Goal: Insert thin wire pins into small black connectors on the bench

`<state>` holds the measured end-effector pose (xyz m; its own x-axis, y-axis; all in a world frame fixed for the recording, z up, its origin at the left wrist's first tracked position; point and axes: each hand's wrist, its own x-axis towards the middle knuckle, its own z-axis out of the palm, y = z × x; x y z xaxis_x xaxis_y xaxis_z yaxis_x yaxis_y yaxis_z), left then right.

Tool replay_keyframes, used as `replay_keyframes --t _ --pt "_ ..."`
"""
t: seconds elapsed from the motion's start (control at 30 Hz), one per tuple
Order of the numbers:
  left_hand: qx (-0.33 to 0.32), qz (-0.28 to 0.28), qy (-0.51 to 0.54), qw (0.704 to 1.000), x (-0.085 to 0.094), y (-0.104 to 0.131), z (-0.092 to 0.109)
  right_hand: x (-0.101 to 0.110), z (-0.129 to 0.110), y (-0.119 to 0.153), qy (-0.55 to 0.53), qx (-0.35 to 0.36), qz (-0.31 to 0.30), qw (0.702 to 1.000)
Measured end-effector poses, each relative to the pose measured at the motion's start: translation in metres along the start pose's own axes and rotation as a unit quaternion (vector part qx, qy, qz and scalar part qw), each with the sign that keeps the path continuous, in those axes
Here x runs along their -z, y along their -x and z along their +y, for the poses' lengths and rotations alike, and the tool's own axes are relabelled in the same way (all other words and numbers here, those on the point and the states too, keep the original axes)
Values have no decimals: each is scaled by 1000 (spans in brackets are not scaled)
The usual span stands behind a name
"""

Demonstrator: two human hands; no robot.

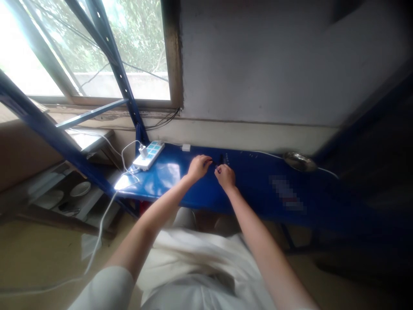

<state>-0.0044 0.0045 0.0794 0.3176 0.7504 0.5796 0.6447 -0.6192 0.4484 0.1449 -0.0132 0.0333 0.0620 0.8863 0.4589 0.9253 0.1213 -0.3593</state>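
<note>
Over the blue tabletop (pixel 200 196), my left hand (pixel 199 167) is closed in a pinch at its fingertips. Close beside it on the right, my right hand (pixel 226 175) pinches too, its fingertips turned toward the left ones. A small dark thing shows between the two hands, too small and blurred to name. Just behind my right hand, several tiny clear pieces (pixel 226 158) lie in a row on the table, with a short dark piece (pixel 221 158) by them.
A white power strip (pixel 150 156) with a plugged-in charger (pixel 143 150) lies at the left. Behind are a small white box (pixel 186 147) and a shiny metal dish (pixel 299 161) with a white cable. A blue metal post (pixel 121 77) rises at the left before the window.
</note>
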Motion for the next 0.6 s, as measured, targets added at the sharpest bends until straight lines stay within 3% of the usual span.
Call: replay_keyframes --t 0.23,0.43,0.6 --pt "-3 -83 31 996 9 -9 -1 9 -12 -5 -16 6 -6 1000" --pt "66 -56 115 990 6 -8 -4 14 -25 -6 -87 -2 7 996" --pt "166 -46 230 958 6 -1 -5 16 -30 -6 -114 10 28 993"
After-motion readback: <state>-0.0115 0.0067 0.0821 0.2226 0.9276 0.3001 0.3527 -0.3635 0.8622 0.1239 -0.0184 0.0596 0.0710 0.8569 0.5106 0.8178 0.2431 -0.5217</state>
